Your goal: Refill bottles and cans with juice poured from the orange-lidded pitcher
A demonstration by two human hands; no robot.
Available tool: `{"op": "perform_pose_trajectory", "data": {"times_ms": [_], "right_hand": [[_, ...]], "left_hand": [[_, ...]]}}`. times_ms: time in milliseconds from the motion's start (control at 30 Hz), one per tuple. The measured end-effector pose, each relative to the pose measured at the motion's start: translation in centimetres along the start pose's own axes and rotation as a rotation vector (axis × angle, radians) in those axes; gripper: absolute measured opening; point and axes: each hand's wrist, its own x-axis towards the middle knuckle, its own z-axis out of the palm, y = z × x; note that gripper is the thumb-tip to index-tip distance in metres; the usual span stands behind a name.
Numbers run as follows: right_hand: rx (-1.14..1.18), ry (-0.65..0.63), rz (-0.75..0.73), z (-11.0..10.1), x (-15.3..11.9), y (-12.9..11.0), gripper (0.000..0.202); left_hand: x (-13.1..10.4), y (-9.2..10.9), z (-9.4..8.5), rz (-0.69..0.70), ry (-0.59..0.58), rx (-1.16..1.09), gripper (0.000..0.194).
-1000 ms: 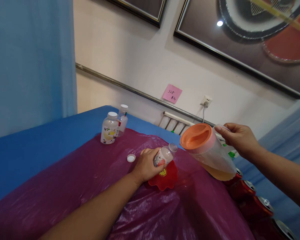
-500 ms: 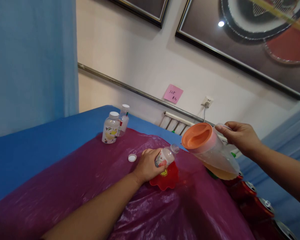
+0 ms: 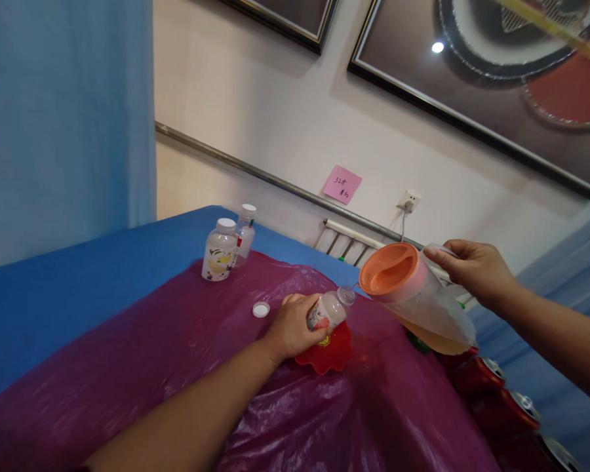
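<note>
My left hand (image 3: 297, 326) is wrapped round a clear plastic bottle (image 3: 330, 309) with a printed label, tilted to the right with its mouth uncapped. Under the bottle lies a red scalloped dish (image 3: 332, 354). By its handle, my right hand (image 3: 473, 272) grips a translucent pitcher (image 3: 423, 308) with an orange lid (image 3: 389, 270). The pitcher leans left, its spout close to the bottle's mouth, and yellowish liquid sits low inside. A thin stream seems to run from spout to bottle. Left of my left hand, a white cap (image 3: 260, 309) lies on the purple cover.
Two capped bottles, a wide one (image 3: 219, 252) and a slimmer one (image 3: 246, 233), stand at the back left. Several red cans (image 3: 504, 406) line the right edge. Purple plastic sheeting (image 3: 177, 367) covers part of the blue table (image 3: 78, 282). A wall rail (image 3: 275, 178) runs behind.
A thin stream now shows between the pitcher's spout and the bottle's mouth. Both hands hold nearly the same positions; the whole view has shifted slightly.
</note>
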Motion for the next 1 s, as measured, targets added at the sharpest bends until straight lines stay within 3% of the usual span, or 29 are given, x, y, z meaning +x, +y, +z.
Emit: {"op": "perform_pose_trajectory", "data": {"times_ms": [1000], "right_hand": [[0.035, 0.027, 0.059, -1.1, -0.3, -1.2, 0.066]], "left_hand": [[-0.1, 0.2, -0.2, -0.014, -0.008, -0.013, 0.047]]}}
